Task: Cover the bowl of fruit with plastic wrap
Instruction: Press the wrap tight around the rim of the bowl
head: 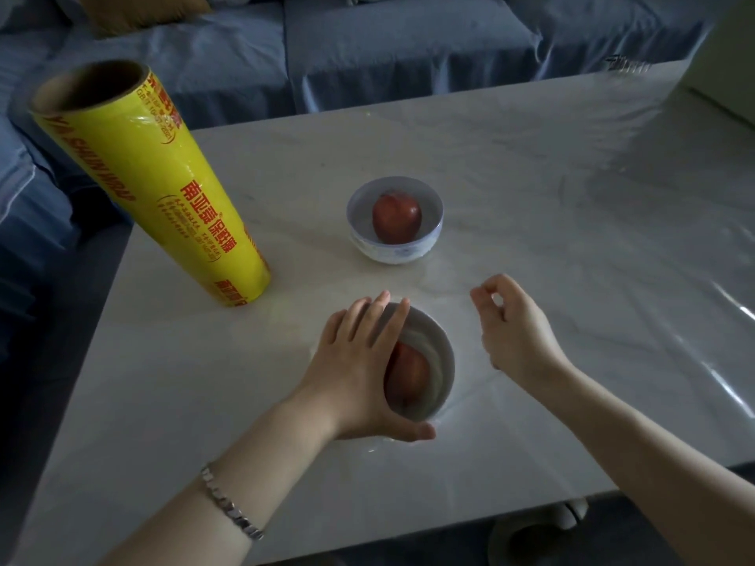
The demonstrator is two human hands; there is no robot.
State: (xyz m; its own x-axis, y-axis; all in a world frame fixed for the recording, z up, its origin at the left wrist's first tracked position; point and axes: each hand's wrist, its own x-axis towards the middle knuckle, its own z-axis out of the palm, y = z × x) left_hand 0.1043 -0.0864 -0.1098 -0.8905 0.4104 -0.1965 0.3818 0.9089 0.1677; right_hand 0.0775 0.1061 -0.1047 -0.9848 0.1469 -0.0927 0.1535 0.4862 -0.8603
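A white bowl (439, 363) with a red apple (410, 371) in it sits near the table's front, under a thin clear sheet of plastic wrap (461, 298). My left hand (359, 369) lies flat over the bowl's left side, fingers spread on top, thumb under the near rim. My right hand (512, 326) hovers just right of the bowl, thumb and forefinger pinched on the film's edge. A second white bowl (394, 249) with a red apple (396, 218) stands farther back, uncovered. The yellow plastic wrap roll (153, 189) stands upright at the left.
The pale marble table (572, 198) carries a glossy clear cover, creased at the right. A blue sofa (367, 47) runs along the far side and the left. A bracelet is on my left wrist.
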